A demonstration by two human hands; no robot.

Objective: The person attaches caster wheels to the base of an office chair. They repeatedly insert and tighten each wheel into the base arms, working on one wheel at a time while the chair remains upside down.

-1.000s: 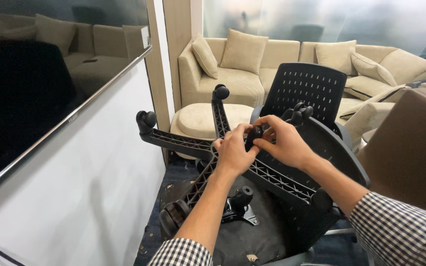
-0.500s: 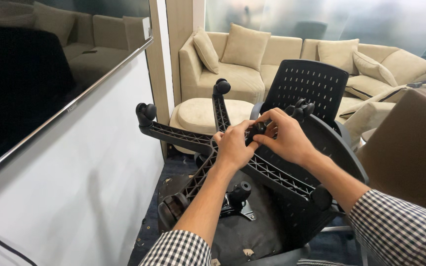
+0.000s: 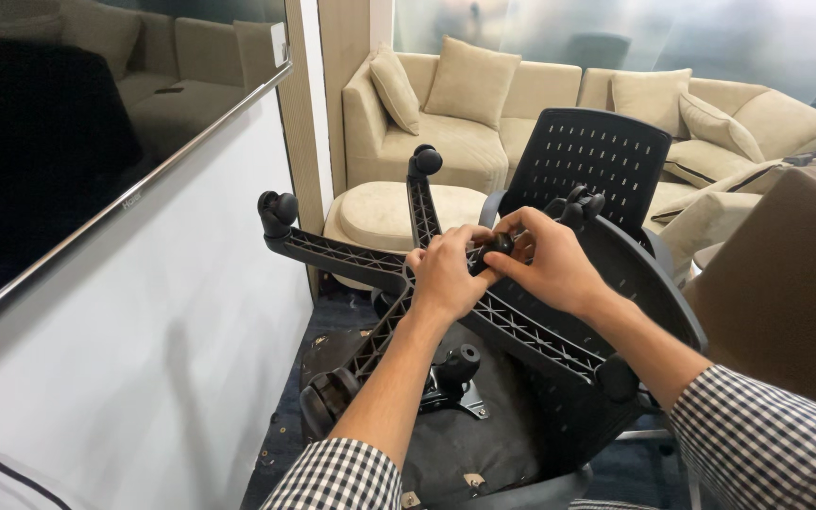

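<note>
An upturned black office chair lies before me, its five-armed base (image 3: pixel 351 253) with castors facing up. My left hand (image 3: pixel 446 274) grips the hub of the base where the arms meet. My right hand (image 3: pixel 545 260) is closed around a small black knob-like part at the hub, fingertips touching those of the left hand. Castors sit at the arm ends, at far left (image 3: pixel 279 210), top (image 3: pixel 425 161), lower left (image 3: pixel 328 397) and lower right (image 3: pixel 616 378). The perforated backrest (image 3: pixel 597 161) stands behind my hands.
A white wall with a dark glass panel (image 3: pixel 68 161) runs along the left. A beige sofa (image 3: pixel 484 104) with cushions and a round ottoman (image 3: pixel 389 212) stand behind the chair. A brown cardboard sheet (image 3: pixel 786 283) is at the right. Dark carpet with scraps lies below.
Both hands stay at the hub with small finger shifts. The view has drifted slightly, otherwise nothing has visibly moved.
</note>
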